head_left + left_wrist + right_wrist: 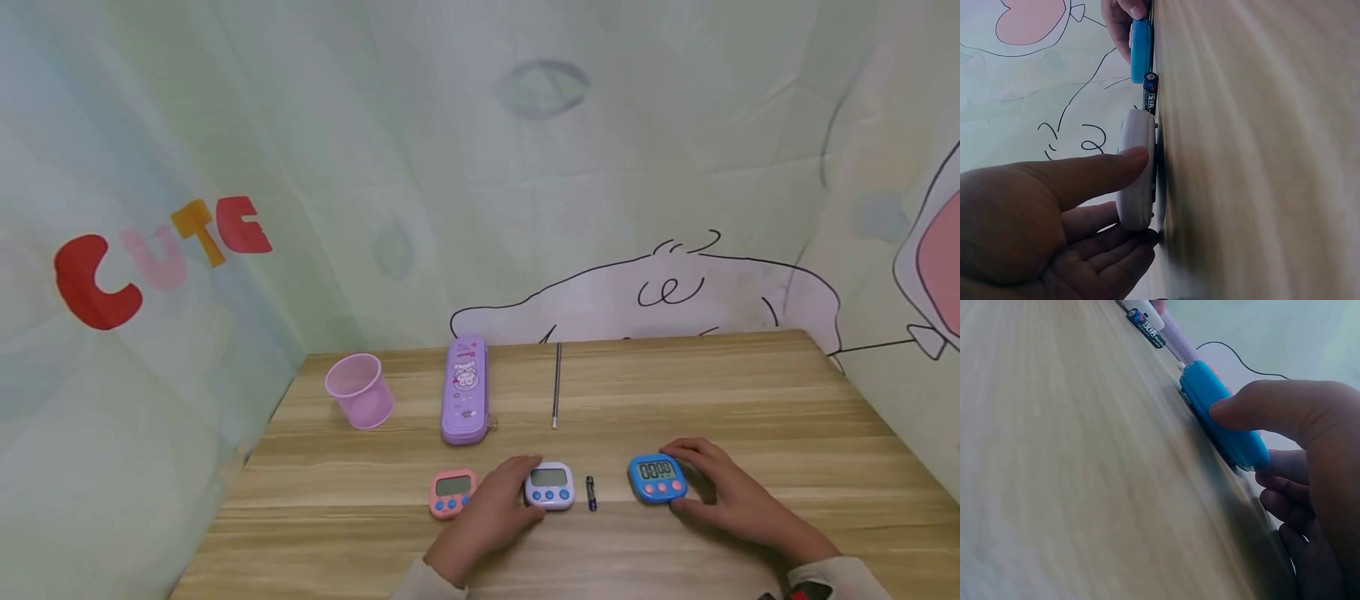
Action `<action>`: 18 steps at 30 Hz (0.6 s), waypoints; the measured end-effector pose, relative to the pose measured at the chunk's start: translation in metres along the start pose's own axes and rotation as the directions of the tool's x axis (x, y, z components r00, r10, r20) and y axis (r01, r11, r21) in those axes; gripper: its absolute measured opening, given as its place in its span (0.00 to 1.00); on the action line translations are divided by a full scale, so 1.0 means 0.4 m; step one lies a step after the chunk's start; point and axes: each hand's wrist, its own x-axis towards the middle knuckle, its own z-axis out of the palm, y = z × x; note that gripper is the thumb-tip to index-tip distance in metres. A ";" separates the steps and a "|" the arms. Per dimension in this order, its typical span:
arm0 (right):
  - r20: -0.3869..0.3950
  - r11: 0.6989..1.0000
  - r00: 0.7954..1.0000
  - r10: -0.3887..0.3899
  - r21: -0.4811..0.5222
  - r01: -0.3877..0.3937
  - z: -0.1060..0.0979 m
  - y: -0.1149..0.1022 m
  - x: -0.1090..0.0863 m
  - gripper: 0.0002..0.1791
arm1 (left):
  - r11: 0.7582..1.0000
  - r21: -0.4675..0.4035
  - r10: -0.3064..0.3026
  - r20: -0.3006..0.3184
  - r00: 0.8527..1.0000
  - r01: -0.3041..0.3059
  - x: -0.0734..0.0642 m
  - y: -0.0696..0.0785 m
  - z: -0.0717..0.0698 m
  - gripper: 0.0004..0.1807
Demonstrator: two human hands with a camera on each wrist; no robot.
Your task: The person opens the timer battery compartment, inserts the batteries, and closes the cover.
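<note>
On the table, my left hand (498, 508) holds a white digital timer (550, 487) by its left side, thumb at the near edge and fingers at the far edge. In the left wrist view the thumb presses the side of the white timer (1137, 169). A blue digital timer (657, 478), its display showing zeros, is gripped by my right hand (723, 492) from the right side. The right wrist view shows the thumb against the edge of the blue timer (1219, 415). Between the two timers lies a small dark battery (591, 493).
A pink digital timer (453, 493) sits left of the white one, partly behind my left hand. Farther back are a pink cup (362, 392), a purple pencil case (465, 390) and a dark pencil (557, 385). A printed curtain (480, 167) hangs behind the wooden table (750, 392).
</note>
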 end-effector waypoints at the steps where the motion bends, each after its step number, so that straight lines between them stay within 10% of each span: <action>1: 0.004 1.000 1.000 0.007 -0.001 -0.007 0.000 -0.001 0.000 0.35 | 1.000 0.000 0.003 -0.001 1.000 -0.003 0.000 0.000 0.000 0.37; 18: -0.043 0.997 0.997 -0.070 0.040 0.072 0.003 0.003 -0.003 0.36 | 0.998 -0.013 0.057 -0.060 0.997 -0.058 -0.009 0.014 -0.004 0.36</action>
